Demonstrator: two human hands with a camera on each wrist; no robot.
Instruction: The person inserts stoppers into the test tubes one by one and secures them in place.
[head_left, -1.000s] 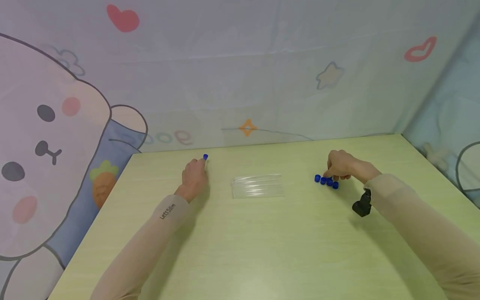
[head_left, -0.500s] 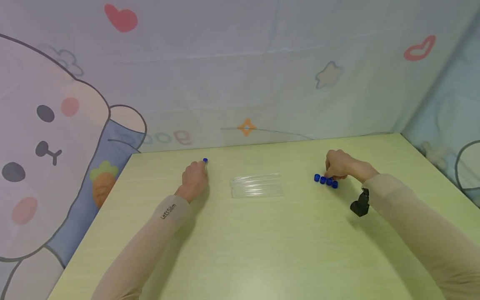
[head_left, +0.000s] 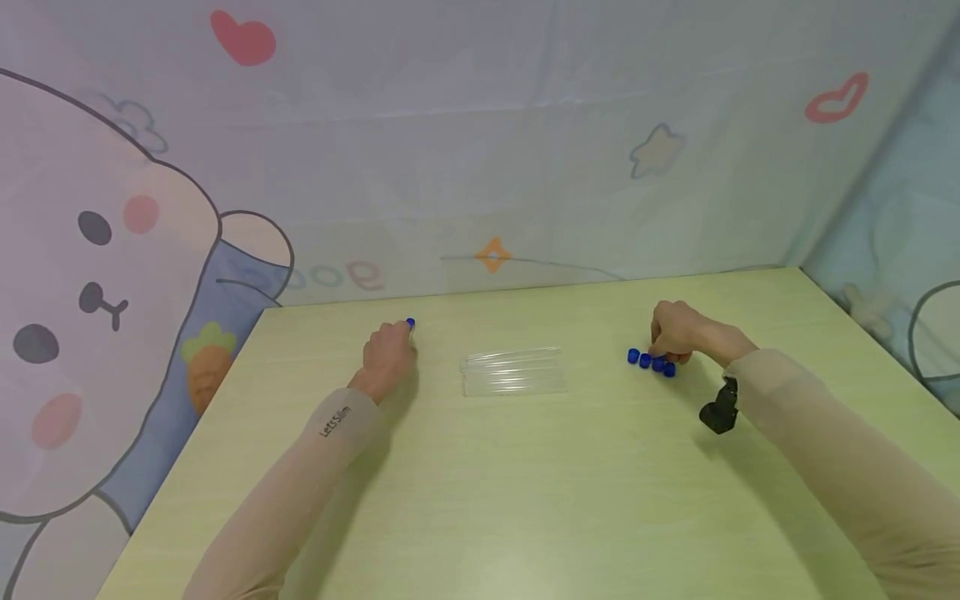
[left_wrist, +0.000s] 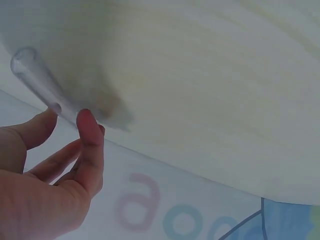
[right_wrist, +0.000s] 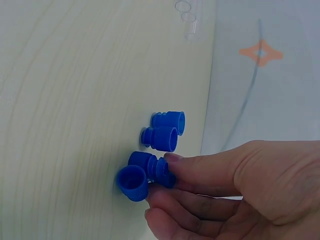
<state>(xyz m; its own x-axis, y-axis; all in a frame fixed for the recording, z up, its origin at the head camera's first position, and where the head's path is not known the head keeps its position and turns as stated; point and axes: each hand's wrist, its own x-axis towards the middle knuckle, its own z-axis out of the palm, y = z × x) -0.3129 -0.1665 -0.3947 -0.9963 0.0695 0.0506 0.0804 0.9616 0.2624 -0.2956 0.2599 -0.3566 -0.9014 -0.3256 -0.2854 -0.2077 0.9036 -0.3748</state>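
My left hand (head_left: 387, 360) is at the left of the table, pinching a clear test tube (left_wrist: 37, 77) between thumb and fingers. The tube's rounded end shows in the left wrist view, and its blue cap (head_left: 410, 322) peeks past the knuckles in the head view. At the right, my right hand (head_left: 677, 330) reaches down into a short row of several blue ribbed test tube caps (head_left: 633, 356). Thumb and fingers pinch one cap (right_wrist: 165, 176) at the row's near side; the fingers partly hide it. Another cap (right_wrist: 133, 183) lies against the fingertips, its hollow end facing the camera.
Between the hands, several clear test tubes (head_left: 516, 372) lie side by side on the pale wooden table (head_left: 510, 483). A printed cloth backdrop (head_left: 420, 150) rises behind the table's far edge. A black wrist camera (head_left: 720, 408) hangs under the right sleeve.
The blue cap at my left hand has sunk closer to the knuckles, so less of it shows. My right hand has shifted very slightly left and stays at the caps.
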